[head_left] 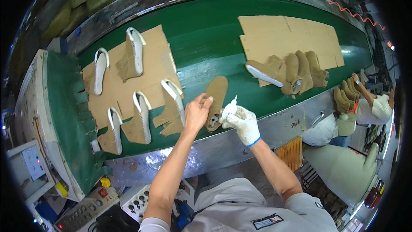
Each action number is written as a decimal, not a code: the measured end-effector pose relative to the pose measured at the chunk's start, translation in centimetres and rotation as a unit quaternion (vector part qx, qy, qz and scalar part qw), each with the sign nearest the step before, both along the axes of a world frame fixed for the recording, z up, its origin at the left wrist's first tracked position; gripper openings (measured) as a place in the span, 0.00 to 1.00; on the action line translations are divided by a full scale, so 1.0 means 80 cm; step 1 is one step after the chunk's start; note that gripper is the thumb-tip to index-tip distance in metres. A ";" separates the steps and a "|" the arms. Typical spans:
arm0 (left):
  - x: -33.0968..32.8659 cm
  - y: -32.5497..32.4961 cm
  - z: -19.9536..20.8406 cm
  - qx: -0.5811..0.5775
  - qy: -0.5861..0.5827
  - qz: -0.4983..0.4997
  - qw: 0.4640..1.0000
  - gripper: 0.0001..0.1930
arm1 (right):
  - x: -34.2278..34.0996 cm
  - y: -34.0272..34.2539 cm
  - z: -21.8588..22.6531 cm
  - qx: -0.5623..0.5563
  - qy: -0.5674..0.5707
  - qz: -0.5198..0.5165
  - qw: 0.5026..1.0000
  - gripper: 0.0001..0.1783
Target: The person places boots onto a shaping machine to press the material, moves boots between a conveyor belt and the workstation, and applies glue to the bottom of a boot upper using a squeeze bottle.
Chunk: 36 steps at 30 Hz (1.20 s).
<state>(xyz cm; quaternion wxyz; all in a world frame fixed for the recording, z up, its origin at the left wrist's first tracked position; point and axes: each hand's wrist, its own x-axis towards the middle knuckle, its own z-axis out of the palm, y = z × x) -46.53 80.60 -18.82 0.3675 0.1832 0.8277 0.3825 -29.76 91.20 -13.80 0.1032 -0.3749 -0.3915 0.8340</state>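
Observation:
A tan boot lies on the green belt in front of me, its opening toward me. My left hand is bare and grips this boot's left side, with the thumb over its edge; the other fingers are partly hidden. In a white knitted glove with a blue cuff, my right hand is closed around a small white squeeze bottle. The bottle's narrow nozzle points up, just right of the boot. Left of my left hand, a tan boot with a white-edged sole lies on its side.
Several similar boots lie on the left cardboard. More boots stand grouped by the right cardboard. A metal edge runs along the belt's near side. At far right, a co-worker's arm reaches toward other boots.

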 end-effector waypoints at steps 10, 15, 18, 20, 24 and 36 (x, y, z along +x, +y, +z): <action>0.001 -0.209 0.124 0.184 0.206 0.159 0.948 0.17 | -0.139 -0.121 0.032 0.149 0.033 0.364 0.919 0.21; -0.008 -0.361 0.148 0.080 0.320 0.282 0.901 0.10 | -0.194 -0.241 0.040 0.058 0.051 0.470 0.880 0.35; -0.012 -0.537 0.100 0.015 0.243 0.526 0.815 0.04 | -0.195 -0.277 0.024 0.114 0.064 0.462 0.877 0.37; 0.000 -0.674 0.067 -0.002 0.223 0.647 0.729 0.06 | -0.188 -0.275 0.000 0.145 0.036 0.473 0.868 0.32; 0.002 -0.868 0.000 -0.271 0.240 0.672 0.646 0.14 | -0.180 -0.254 -0.038 0.176 -0.064 0.403 0.896 0.25; -0.100 -1.051 -0.165 -0.291 0.259 0.529 0.754 0.15 | -0.194 -0.102 -0.067 0.410 -0.183 0.252 0.857 0.23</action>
